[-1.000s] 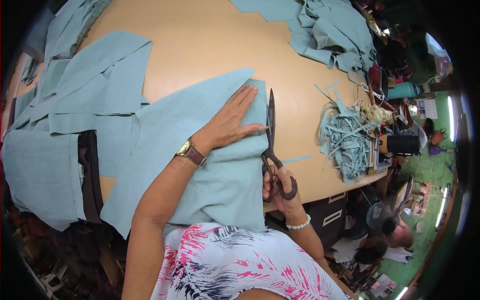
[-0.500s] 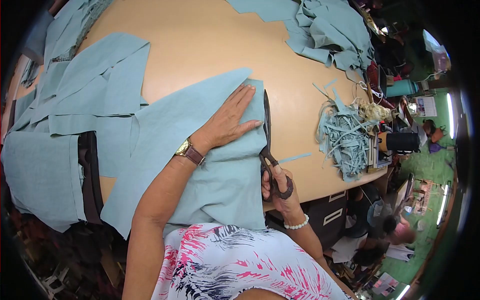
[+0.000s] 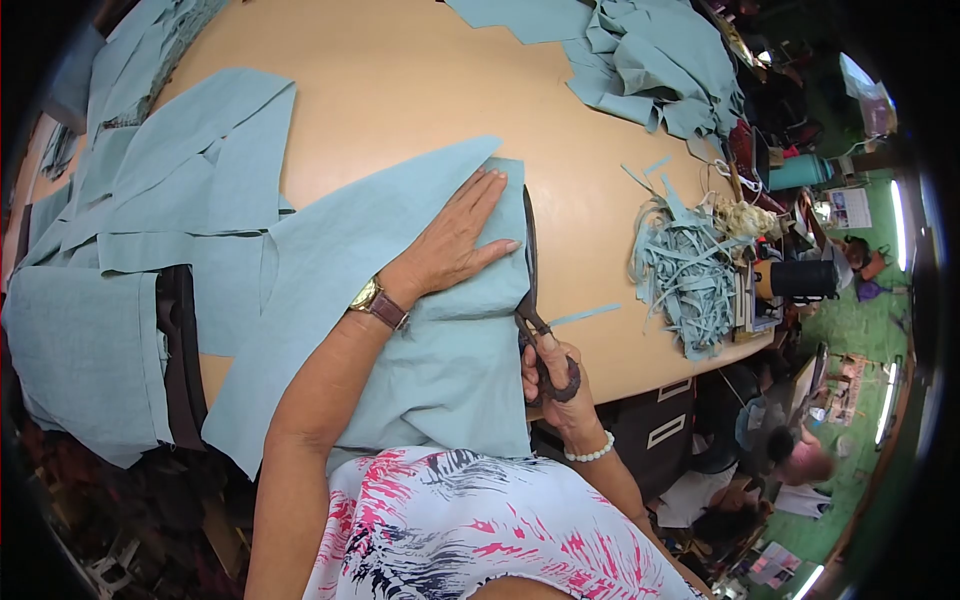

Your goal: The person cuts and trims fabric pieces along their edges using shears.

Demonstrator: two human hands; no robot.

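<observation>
Scissors of dark metal lie along the right edge of a blue-green fabric piece, near the middle of the near edge of the tan table. The right hand is closed around their handles, close to this near edge of the table, and wears a bracelet of white beads at the wrist. The blades point toward the far edge and look almost together; whether one of them goes under the fabric, I cannot tell. The left hand is flat and open, with the fingers together and the thumb spread to the side, and it rests on the fabric near its far right corner. A wristwatch with brown strap is on this arm. The lower part of the fabric passes over the near edge and reaches the patterned shirt. To the right of the blades, open tabletop stretches up to a tangled heap of narrow fabric strips by the near right corner; one loose strip lies between, just beside the scissors. Open surface continues also beyond the fingertips, toward a crumpled fabric pile at the far right. On the left, overlapping fabric panels cover the table, and one large panel hangs over its near edge.
</observation>
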